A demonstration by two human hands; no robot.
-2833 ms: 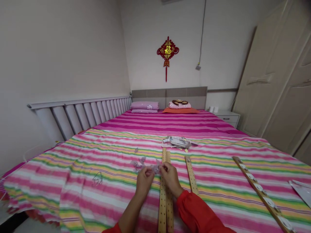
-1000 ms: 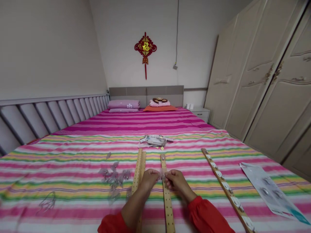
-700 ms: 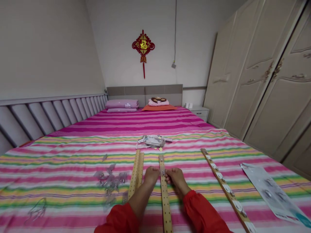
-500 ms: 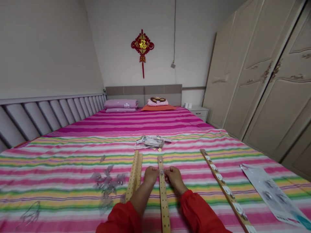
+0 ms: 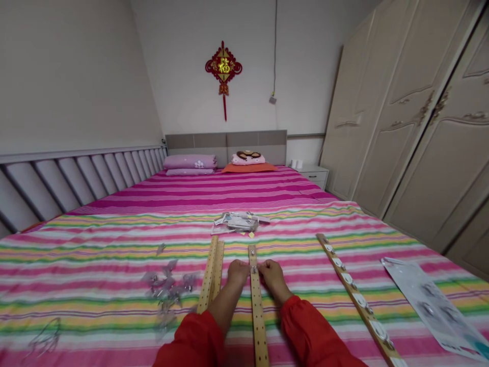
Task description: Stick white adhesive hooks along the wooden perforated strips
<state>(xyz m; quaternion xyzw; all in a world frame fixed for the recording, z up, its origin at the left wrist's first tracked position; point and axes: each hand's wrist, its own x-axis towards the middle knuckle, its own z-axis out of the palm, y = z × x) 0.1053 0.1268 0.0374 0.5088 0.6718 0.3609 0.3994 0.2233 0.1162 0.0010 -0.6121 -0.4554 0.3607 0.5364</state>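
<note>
view taken from one head-worn camera, aimed forward and down along the bed (image 5: 237, 191). headboard (image 5: 206, 139) framed far off near 12 o'clock, ribbed rail (image 5: 80, 176) at 9, wardrobe (image 5: 397, 117) at 2; left hand (image 5: 238, 274) and right hand (image 5: 273, 278) seen from above, nearer, at 6.

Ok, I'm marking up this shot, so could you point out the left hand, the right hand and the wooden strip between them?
Left hand (image 5: 237, 273): head view, back of the hand.
Right hand (image 5: 272, 276): head view, back of the hand.
Wooden strip between them (image 5: 257, 308): head view, its holed upper face.
</note>
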